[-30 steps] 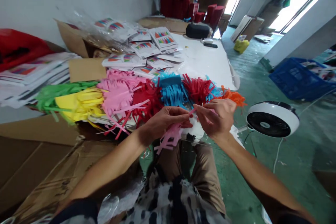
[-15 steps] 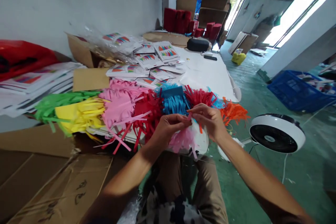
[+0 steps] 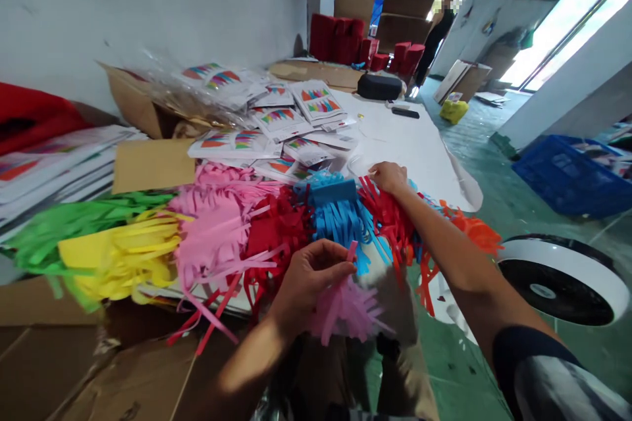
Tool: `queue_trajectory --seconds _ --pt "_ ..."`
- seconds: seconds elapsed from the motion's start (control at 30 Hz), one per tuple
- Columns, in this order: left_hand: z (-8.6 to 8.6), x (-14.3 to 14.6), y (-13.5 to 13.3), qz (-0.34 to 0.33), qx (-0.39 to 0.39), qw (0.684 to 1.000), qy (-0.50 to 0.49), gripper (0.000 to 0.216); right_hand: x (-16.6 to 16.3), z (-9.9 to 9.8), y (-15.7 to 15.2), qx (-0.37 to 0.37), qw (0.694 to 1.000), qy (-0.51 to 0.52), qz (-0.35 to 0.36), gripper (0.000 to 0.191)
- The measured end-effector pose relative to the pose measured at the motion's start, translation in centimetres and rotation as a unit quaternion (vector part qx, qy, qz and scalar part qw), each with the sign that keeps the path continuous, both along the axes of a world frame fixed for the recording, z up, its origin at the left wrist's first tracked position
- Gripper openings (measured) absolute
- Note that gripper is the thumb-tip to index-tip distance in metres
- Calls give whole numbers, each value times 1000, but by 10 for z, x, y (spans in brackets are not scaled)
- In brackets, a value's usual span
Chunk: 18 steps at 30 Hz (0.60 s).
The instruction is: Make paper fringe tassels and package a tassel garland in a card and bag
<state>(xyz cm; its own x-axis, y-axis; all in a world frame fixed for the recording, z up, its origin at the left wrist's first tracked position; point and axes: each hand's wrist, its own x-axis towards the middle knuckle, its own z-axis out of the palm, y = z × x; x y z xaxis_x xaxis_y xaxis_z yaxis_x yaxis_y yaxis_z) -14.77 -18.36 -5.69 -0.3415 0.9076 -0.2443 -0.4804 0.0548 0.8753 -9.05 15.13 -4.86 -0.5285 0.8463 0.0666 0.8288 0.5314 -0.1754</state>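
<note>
My left hand (image 3: 309, 276) is closed on a pink paper tassel (image 3: 345, 309), pinching its twisted top so the fringe hangs below my fingers. My right hand (image 3: 390, 176) reaches forward over the row of tassels and rests on the far end of the red paper fringe (image 3: 388, 210); its fingers are curled down and mostly hidden. A line of cut paper fringes lies across the table in front of me: green (image 3: 74, 230), yellow (image 3: 123, 256), pink (image 3: 217, 217), red (image 3: 276, 223), blue (image 3: 336, 207) and orange (image 3: 469, 227).
Printed packets (image 3: 276, 115) are piled behind the fringes on a white table (image 3: 419, 145). Cardboard (image 3: 153, 161) lies at the left. A white fan (image 3: 557, 276) sits on the green floor at right, near a blue crate (image 3: 563, 174). A person stands by stacked boxes far back.
My right hand has let go of the pink tassel and reached forward to the red fringe. My left hand keeps the tassel. The view has moved closer to the table.
</note>
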Motion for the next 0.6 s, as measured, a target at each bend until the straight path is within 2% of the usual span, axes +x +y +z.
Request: queue_trajectory --seconds 0.13,0.33,0.6 --pt "-7 -4 12 29 3 999 -45 46 -3 -9 4 19 1000 -24 -3 25" --pt "-13 3 18 49 -2 997 -62 34 8 -5 3 30 999 -37 10 29" --pt "-6 13 10 53 15 997 -53 34 10 -5 -5 52 998 -24 29 25"
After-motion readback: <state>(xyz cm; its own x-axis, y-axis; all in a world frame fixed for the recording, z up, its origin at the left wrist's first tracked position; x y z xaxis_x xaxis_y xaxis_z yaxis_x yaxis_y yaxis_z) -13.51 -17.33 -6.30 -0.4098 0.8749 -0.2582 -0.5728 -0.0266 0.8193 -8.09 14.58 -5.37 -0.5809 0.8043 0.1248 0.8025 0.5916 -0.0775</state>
